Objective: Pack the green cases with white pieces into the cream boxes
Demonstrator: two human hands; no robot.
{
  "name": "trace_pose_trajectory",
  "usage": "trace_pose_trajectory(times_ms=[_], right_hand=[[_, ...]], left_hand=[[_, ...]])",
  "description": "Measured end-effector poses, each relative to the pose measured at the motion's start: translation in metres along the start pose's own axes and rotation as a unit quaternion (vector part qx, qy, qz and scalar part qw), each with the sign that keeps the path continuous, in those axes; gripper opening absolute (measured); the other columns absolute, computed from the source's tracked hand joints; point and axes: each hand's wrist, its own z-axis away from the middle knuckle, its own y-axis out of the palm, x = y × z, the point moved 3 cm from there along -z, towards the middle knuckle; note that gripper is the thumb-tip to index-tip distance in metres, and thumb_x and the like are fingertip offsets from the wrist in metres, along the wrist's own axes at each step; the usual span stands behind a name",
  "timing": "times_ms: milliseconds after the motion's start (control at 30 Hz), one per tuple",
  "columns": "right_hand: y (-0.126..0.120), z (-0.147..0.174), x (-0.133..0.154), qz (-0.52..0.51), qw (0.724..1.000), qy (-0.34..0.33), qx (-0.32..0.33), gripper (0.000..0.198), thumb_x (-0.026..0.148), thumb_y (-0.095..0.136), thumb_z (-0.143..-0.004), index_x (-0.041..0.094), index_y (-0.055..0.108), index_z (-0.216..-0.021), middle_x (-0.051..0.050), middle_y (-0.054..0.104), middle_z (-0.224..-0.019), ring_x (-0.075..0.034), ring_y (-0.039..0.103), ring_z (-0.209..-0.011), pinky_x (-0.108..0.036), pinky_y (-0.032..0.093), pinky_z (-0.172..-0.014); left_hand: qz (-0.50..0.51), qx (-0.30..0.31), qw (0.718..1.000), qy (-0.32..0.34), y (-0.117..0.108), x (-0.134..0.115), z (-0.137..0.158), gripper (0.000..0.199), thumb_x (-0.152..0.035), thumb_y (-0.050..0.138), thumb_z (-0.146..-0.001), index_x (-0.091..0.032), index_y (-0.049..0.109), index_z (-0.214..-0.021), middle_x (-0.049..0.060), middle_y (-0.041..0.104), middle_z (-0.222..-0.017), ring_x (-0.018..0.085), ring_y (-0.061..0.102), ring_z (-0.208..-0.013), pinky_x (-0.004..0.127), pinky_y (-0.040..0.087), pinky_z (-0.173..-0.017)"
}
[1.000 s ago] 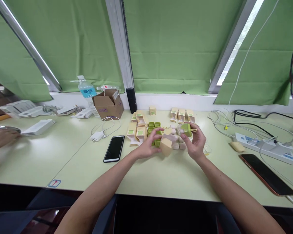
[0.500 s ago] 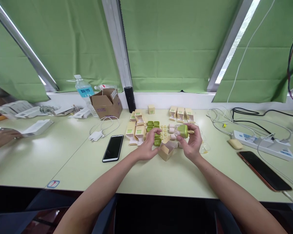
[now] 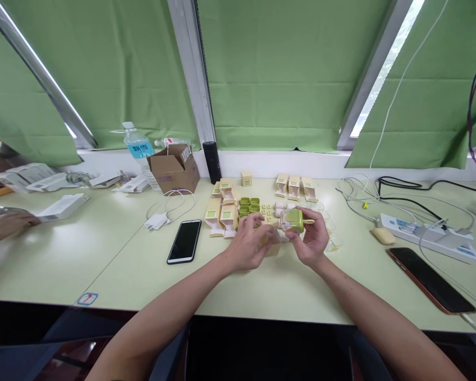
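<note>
- The right hand [image 3: 313,241] is gripping a green item [image 3: 296,221]; the thumb and fingers are clamping its body.
- The green item is lying sideways in this grip, above the table [image 3: 293,296]; its clear end is pointing left and its pale loop [image 3: 308,221] is projecting right.
- The left hand [image 3: 248,244] is reaching over a small carton [image 3: 274,248], with its fingers curling; the hand is hiding the contact, so whether it is clamping the carton cannot be told.
- Green cups [image 3: 249,201] are standing in rows just beyond the left hand.
- Small yellow pieces [image 3: 264,212] are lying between the green cups and the pale pink pieces [image 3: 278,205].
- A group of cartons [image 3: 227,215] is sitting just left of the green cups; three cartons [image 3: 294,186] are standing beyond the right hand.
- A white-edged phone [image 3: 184,242] is lying left of the left hand.
- Another person's hand [image 3: 8,226] is resting at the far left, near a white box [image 3: 63,207].
</note>
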Motion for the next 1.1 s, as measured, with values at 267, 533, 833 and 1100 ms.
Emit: trace_pose_trajectory(times_ms=[267, 533, 833, 1100], right_hand=[[0.016, 0.004, 0.016, 0.012, 0.984, -0.102, 0.146, 0.054, 0.034, 0.074, -0.087, 0.025, 0.054, -0.137, -0.013, 0.072, -0.114, -0.030, 0.072, -0.102, -0.039, 0.062, -0.066], [0.017, 0.005, 0.008, 0.055, 0.973, -0.075, 0.209, 0.050, 0.030, 0.070, -0.087, 0.023, 0.051, -0.133, -0.011, 0.072, -0.111, -0.026, 0.073, -0.089, -0.038, 0.061, -0.065], [0.016, 0.004, 0.001, 0.157, 0.949, -0.109, 0.250, 0.030, 0.019, 0.062, -0.084, 0.023, 0.050, -0.111, -0.014, 0.072, -0.119, -0.026, 0.073, -0.091, -0.032, 0.053, -0.056], [0.017, 0.001, 0.008, 0.172, 0.934, -0.140, 0.280, 0.026, 0.014, 0.058, -0.086, 0.023, 0.052, -0.110, -0.014, 0.071, -0.120, -0.024, 0.073, -0.094, -0.027, 0.049, -0.051]], left_hand=[[0.048, 0.034, 0.998, 0.001, 0.002, 0.008, -0.002, 0.021, -0.018, 0.060, -0.087, -0.023, 0.068, -0.107, 0.011, 0.057, -0.130, 0.031, 0.053, -0.124, 0.051, 0.037, -0.106], [0.070, 0.004, 0.995, -0.068, 0.004, 0.014, -0.004, 0.015, -0.013, 0.047, -0.086, -0.020, 0.058, -0.077, 0.003, 0.062, -0.080, 0.022, 0.059, -0.081, 0.043, 0.040, -0.092], [0.094, -0.027, 0.990, -0.098, 0.007, 0.019, -0.002, 0.034, -0.010, 0.049, -0.079, -0.021, 0.061, -0.109, 0.005, 0.072, -0.104, 0.024, 0.066, -0.096, 0.043, 0.044, -0.092], [0.159, -0.040, 0.979, -0.119, 0.006, 0.020, -0.001, 0.061, -0.008, 0.051, -0.077, -0.023, 0.057, -0.136, 0.008, 0.068, -0.135, 0.027, 0.065, -0.118, 0.047, 0.046, -0.106]])
